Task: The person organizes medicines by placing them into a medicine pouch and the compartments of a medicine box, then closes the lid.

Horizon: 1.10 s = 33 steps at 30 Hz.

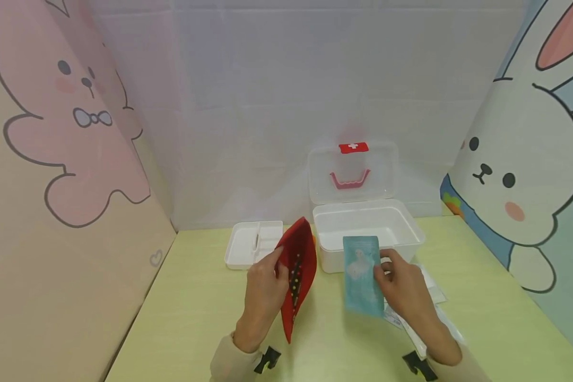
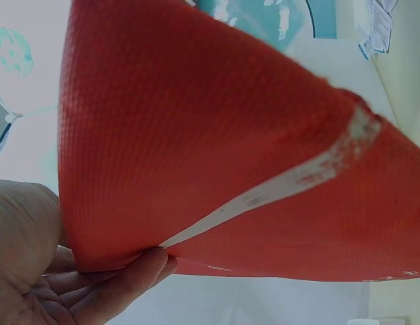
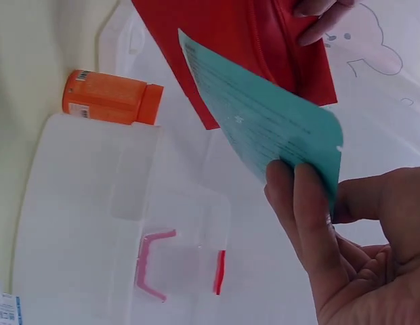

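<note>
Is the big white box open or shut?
The box is open: its lid stands up behind it, and the white inside shows.

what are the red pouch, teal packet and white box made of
Red zippered pouch: probably woven synthetic, matte, with fine grid texture.
Teal rectangular packet: likely laminated plastic or foil, smooth; thin sheet, notched edge.
White rectangular box: apparently rigid plastic, smooth; pink handle shows through translucent lid.

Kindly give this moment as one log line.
left hand: holds red pouch | right hand: pinches teal packet | white box: lid open
</note>
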Motion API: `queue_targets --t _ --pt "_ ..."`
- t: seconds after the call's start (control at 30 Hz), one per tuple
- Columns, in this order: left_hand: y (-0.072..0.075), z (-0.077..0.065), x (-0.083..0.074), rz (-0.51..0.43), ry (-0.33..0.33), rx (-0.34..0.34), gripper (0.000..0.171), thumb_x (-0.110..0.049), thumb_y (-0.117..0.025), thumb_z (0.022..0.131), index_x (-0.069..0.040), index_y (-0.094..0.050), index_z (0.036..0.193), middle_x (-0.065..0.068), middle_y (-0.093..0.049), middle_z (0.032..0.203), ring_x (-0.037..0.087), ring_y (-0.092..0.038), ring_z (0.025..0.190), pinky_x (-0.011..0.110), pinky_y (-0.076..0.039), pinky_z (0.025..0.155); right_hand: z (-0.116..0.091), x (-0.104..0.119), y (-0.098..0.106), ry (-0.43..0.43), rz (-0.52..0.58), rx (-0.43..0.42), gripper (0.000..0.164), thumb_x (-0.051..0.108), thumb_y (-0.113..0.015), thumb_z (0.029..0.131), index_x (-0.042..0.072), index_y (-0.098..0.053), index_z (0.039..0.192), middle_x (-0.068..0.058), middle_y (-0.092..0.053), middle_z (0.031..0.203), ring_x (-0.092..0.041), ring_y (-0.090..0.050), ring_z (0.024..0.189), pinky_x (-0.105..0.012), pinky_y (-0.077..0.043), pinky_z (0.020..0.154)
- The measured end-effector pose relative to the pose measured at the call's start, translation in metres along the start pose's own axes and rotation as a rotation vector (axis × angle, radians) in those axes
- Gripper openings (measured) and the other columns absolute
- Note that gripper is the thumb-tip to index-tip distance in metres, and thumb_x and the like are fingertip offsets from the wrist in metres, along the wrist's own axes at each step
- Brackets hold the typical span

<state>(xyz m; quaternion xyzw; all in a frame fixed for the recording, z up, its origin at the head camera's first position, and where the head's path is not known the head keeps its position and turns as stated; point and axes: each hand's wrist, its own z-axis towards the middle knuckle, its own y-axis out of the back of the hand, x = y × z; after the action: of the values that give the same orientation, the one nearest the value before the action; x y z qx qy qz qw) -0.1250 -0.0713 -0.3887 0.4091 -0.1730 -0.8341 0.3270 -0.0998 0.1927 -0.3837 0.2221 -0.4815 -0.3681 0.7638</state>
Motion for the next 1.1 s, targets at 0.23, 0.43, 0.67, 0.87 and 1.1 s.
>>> queue_targets --t 0.23,0.43,0.67,0.87,1.1 --pt "-0.003 0.002 -0.003 -0.010 -0.004 0.001 0.033 0.004 -0.059 0.088 -0.001 -0.068 0.119 0.014 -0.074 0.103 0.024 -0.073 0.088 0.035 -0.061 0.072 0.003 0.024 0.009 0.062 0.052 -0.124 0.026 0.003 -0.063 0.090 -0.001 -0.061 0.116 -0.008 -0.076 0.082 -0.023 -0.074 0.069 -0.032 -0.058 0.063" --pt "-0.008 0.002 -0.005 -0.020 -0.017 -0.008 0.033 0.004 -0.059 0.087 -0.002 -0.069 0.117 0.013 -0.074 0.102 0.022 -0.073 0.086 0.034 -0.061 0.071 0.006 0.043 0.010 0.091 0.101 -0.142 0.028 0.001 -0.064 0.089 -0.001 -0.061 0.117 -0.009 -0.076 0.081 -0.021 -0.074 0.068 -0.031 -0.058 0.061" --pt "-0.011 0.000 -0.013 -0.028 0.013 0.026 0.033 0.000 -0.061 0.090 -0.002 -0.067 0.122 0.014 -0.074 0.106 0.024 -0.073 0.088 0.034 -0.061 0.072 0.012 0.056 -0.003 0.032 0.131 -0.069 0.031 0.006 -0.063 0.090 -0.001 -0.061 0.120 -0.008 -0.076 0.083 -0.018 -0.073 0.069 -0.035 -0.059 0.065" --pt "-0.012 -0.002 -0.017 -0.045 0.029 0.048 0.033 -0.002 -0.062 0.091 0.000 -0.065 0.124 0.016 -0.073 0.110 0.026 -0.073 0.093 0.036 -0.060 0.074 0.017 0.059 -0.016 0.014 0.139 -0.025 0.031 0.006 -0.064 0.089 0.000 -0.062 0.119 -0.006 -0.075 0.081 -0.014 -0.072 0.066 -0.033 -0.058 0.064" --pt "-0.015 -0.003 -0.020 -0.066 -0.026 0.020 0.032 0.002 -0.061 0.089 0.000 -0.067 0.121 0.015 -0.074 0.107 0.023 -0.073 0.087 0.033 -0.060 0.073 0.023 0.060 -0.026 0.006 0.113 0.014 0.032 0.006 -0.064 0.087 0.001 -0.062 0.119 -0.007 -0.076 0.081 -0.014 -0.071 0.066 -0.034 -0.058 0.065"
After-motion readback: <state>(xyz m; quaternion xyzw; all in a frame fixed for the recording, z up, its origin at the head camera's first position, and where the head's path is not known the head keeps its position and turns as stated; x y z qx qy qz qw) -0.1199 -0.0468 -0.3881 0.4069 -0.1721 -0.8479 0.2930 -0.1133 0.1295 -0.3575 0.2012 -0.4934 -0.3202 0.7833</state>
